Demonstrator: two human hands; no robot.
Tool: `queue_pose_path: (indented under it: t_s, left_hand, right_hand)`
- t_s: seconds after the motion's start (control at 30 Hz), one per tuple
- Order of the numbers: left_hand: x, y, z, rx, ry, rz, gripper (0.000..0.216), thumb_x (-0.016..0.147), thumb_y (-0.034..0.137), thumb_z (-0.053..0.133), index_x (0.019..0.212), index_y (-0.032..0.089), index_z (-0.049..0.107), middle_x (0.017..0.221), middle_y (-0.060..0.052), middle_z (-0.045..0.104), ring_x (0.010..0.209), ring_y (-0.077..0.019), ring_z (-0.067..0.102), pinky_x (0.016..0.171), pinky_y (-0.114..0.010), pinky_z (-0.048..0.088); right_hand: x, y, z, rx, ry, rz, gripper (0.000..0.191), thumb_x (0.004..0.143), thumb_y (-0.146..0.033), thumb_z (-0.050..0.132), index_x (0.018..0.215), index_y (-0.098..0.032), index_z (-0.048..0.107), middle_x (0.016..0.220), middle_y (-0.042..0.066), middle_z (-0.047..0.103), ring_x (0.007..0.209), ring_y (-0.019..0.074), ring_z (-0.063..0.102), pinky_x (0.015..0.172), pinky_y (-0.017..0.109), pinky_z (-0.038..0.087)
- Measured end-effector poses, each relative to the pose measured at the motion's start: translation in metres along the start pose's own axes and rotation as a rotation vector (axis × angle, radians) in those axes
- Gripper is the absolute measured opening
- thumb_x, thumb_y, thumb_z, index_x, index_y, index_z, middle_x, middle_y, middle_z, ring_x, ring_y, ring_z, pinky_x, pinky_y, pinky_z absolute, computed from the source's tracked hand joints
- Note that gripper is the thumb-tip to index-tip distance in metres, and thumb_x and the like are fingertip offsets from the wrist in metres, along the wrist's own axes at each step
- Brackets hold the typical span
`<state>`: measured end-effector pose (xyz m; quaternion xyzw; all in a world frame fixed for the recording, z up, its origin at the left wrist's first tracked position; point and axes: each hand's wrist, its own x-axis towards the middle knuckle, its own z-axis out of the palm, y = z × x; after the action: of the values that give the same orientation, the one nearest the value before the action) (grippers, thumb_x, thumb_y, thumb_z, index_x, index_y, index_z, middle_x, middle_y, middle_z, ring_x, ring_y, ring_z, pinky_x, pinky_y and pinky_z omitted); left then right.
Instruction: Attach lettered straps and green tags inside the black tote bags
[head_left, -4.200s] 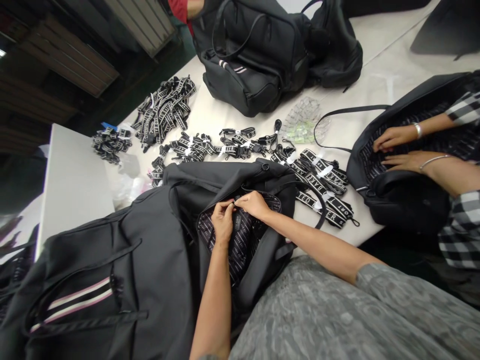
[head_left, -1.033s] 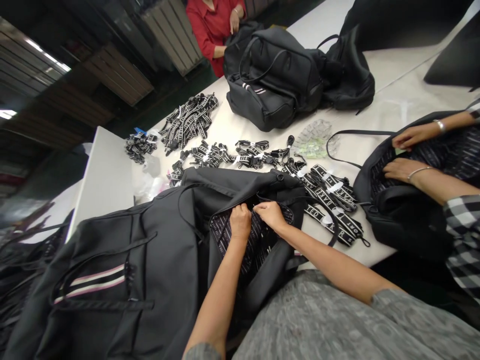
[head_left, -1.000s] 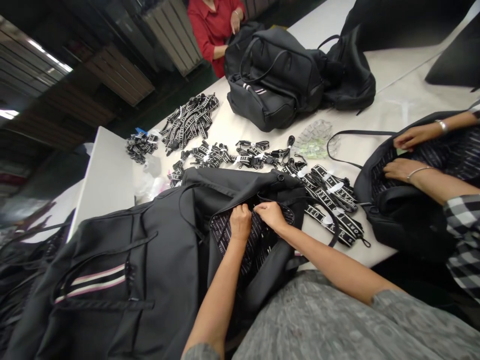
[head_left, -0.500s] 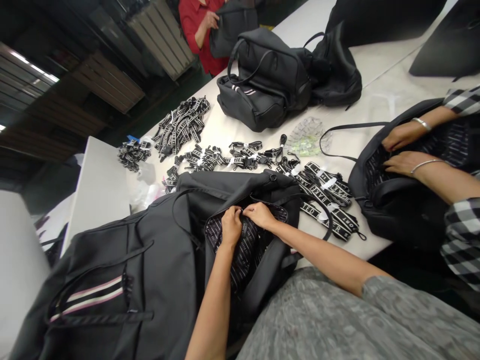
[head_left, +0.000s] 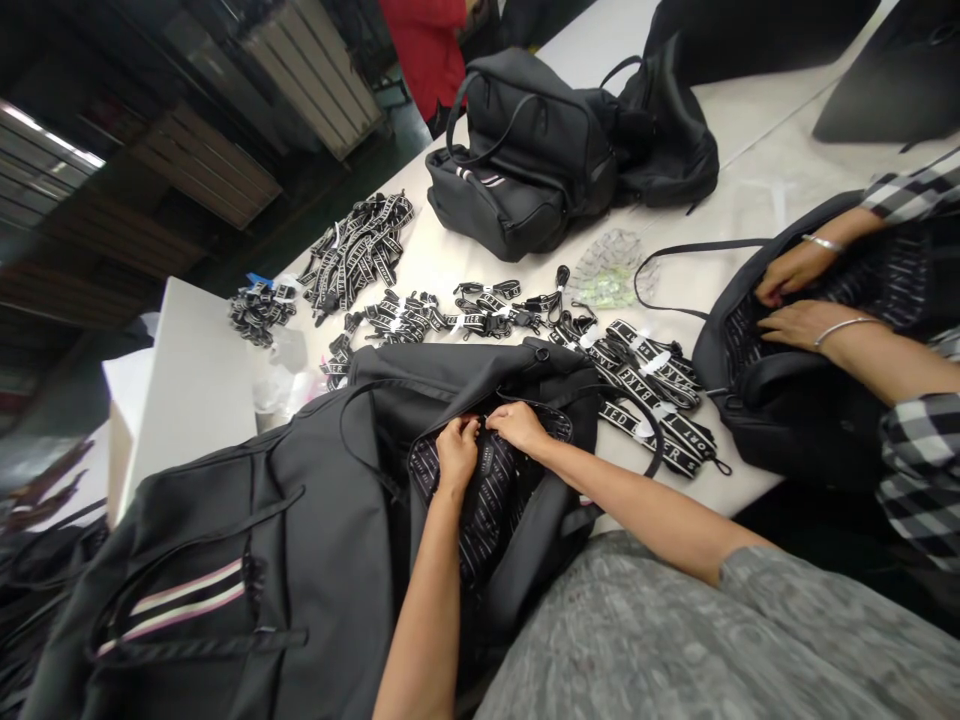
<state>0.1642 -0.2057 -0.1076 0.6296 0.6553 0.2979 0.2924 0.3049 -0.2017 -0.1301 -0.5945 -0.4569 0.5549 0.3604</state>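
A black bag (head_left: 525,375) lies open before me, its dark lining (head_left: 487,500) printed with rows of white lettering. Inside the mouth, my left hand (head_left: 457,455) is closed, pinching the lining near the far edge. Close beside it, my right hand (head_left: 517,428) also pinches the lining with thumb and finger. The fingertips of both hands nearly meet, and any small part between them is too hidden to make out. To the left spreads another black bag (head_left: 322,520) with a striped band (head_left: 187,605) and thin handles.
Bundled lettered straps (head_left: 660,400) and a strap heap (head_left: 360,250) lie on the white table (head_left: 427,265). Beyond are stacked black bags (head_left: 540,150) and a clear plastic bag (head_left: 611,270). At right, a co-worker's hands (head_left: 806,325) reach into another bag (head_left: 750,420).
Both my hands stay at the same spot in the bag with only slight finger movement. The person in red has shifted, and the view has turned a little.
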Motion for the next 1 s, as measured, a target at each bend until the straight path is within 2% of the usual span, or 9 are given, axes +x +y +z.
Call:
queue_pose_path:
  t_s: [0.33, 0.63, 1.0]
  left_hand:
    - [0.0016, -0.0046, 0.0014, -0.092, -0.021, -0.038, 0.018, 0.08, 0.026, 0.055, 0.087, 0.015, 0.067, 0.075, -0.005, 0.069, 0.065, -0.0164, 0.062, 0.07, -0.029, 0.049]
    - [-0.0039, -0.0022, -0.0003, -0.084, 0.004, 0.031, 0.016, 0.08, 0.026, 0.055, 0.086, 0.017, 0.067, 0.081, -0.004, 0.068, 0.073, -0.0165, 0.061, 0.077, -0.03, 0.047]
    - [0.0044, -0.0045, 0.0014, -0.209, -0.034, -0.111, 0.018, 0.076, 0.023, 0.057, 0.086, 0.012, 0.067, 0.074, -0.005, 0.068, 0.061, -0.0139, 0.059, 0.062, -0.026, 0.047]
  right_hand:
    - [0.0033, 0.0015, 0.0022, 0.061, 0.017, 0.073, 0.016, 0.065, -0.023, 0.06, 0.065, -0.015, 0.073, 0.05, -0.001, 0.059, 0.048, 0.0097, 0.049, 0.048, 0.021, 0.031]
    - [0.0043, -0.0022, 0.0001, 0.115, -0.031, 0.099, 0.012, 0.061, -0.022, 0.06, 0.054, -0.013, 0.066, 0.041, -0.003, 0.05, 0.041, 0.0073, 0.04, 0.044, 0.021, 0.026]
    - [-0.0017, -0.0066, -0.001, 0.174, -0.027, 0.097, 0.012, 0.061, -0.022, 0.059, 0.054, -0.013, 0.064, 0.038, -0.006, 0.043, 0.04, 0.0067, 0.035, 0.043, 0.022, 0.022]
